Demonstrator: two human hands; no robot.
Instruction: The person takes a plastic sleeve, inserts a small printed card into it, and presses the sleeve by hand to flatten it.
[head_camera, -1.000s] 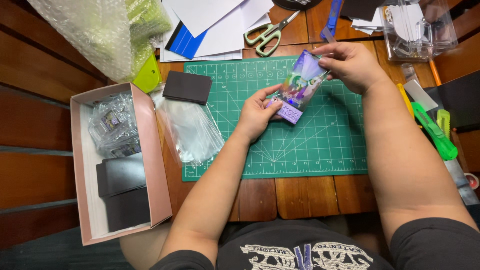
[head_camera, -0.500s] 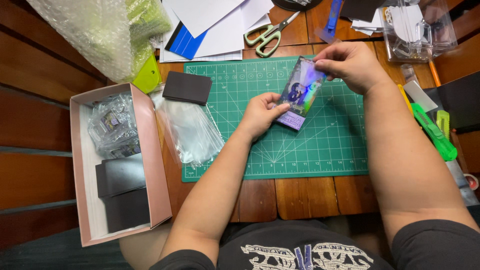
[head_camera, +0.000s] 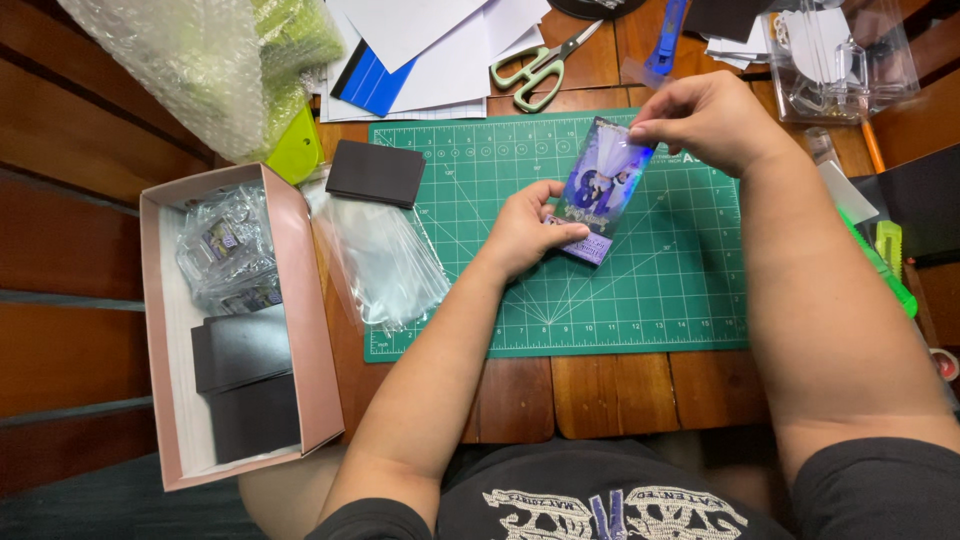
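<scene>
My left hand pinches the lower end of a shiny purple card over the green cutting mat, toward the worktop's far edge. My right hand has its fingers pressed together on the card's top corner. Clear sleeves lie beside the mat's left edge.

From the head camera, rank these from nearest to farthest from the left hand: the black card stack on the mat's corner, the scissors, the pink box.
From the left hand:
1. Black card stack, on the mat's upper-left corner.
2. Scissors, above the mat, among the papers.
3. Pink box, far left, off the mat.
</scene>
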